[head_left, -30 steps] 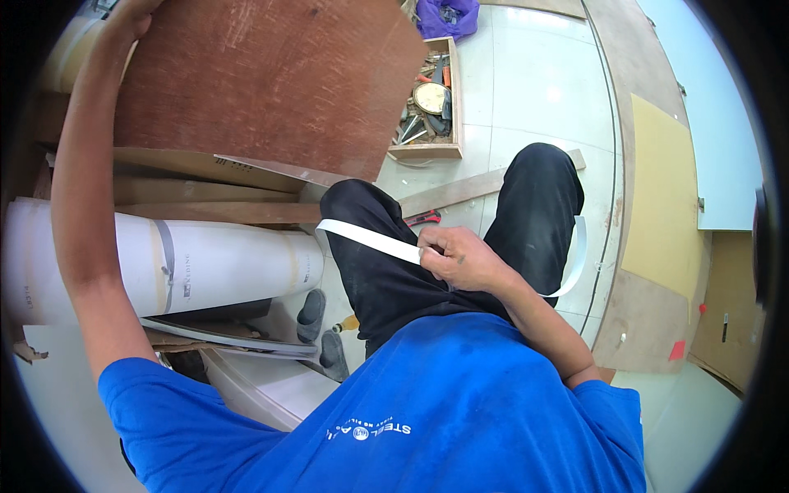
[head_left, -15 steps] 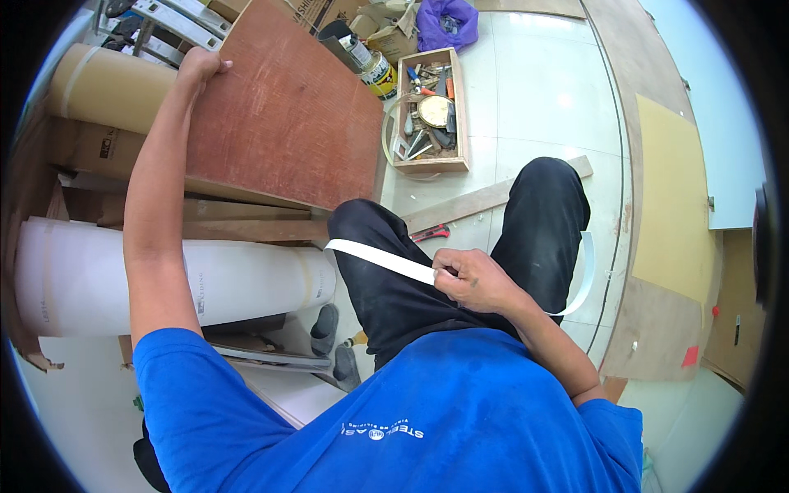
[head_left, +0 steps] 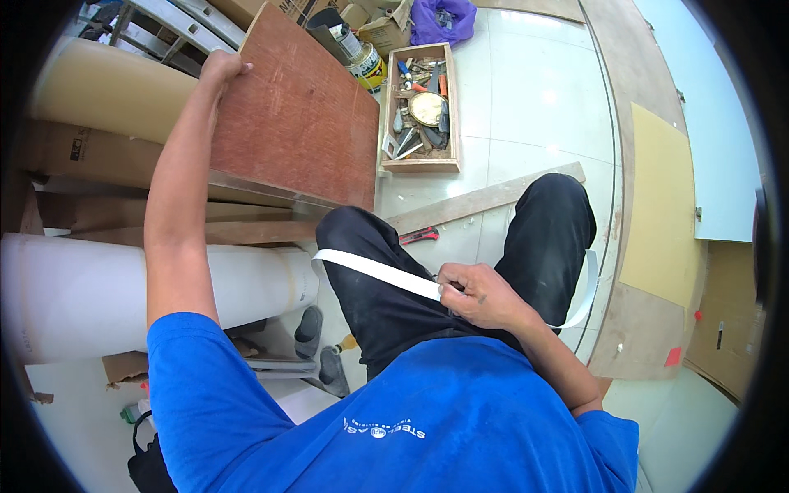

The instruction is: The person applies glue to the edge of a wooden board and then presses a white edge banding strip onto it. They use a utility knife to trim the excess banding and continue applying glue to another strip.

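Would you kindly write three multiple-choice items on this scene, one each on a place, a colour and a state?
1. Where does the left hand rest?
A. on the far edge of the reddish-brown board
B. inside the wooden tool tray
C. on the white roll

2. What colour is the strip held in the right hand?
A. yellow
B. white
C. red

3. How does the strip lie?
A. coiled in a tight roll
B. folded flat on the floor
C. stretched across the lap, curving round past the knee

Answers: 1 A, the hand grips the board's far edge; 2 B, the band is plainly white; 3 C, it runs across the black trousers.
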Demonstrator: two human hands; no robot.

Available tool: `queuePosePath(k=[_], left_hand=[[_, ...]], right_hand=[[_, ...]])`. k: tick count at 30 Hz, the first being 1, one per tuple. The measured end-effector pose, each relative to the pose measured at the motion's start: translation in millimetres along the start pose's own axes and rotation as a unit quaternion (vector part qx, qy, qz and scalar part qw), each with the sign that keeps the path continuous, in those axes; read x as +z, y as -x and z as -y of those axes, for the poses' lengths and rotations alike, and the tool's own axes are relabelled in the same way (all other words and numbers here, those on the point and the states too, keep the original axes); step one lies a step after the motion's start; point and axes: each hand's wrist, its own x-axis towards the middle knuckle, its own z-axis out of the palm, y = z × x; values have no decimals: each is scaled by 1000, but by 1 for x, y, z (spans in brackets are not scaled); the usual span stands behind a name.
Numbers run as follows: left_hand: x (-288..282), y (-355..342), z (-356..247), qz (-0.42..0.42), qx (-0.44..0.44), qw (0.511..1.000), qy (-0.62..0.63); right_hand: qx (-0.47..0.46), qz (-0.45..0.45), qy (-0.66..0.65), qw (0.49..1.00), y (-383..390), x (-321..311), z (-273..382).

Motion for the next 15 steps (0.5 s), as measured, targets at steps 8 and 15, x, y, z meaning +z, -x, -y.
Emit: queuePosePath(k=[8,15], left_hand=[[52,-20,27,10,-30,998,55],[52,-23,39,48,-39,989,133]], right_hand=[[13,8,36,999,-12,1,1],[28,0,5,1000,-26,7,-4]])
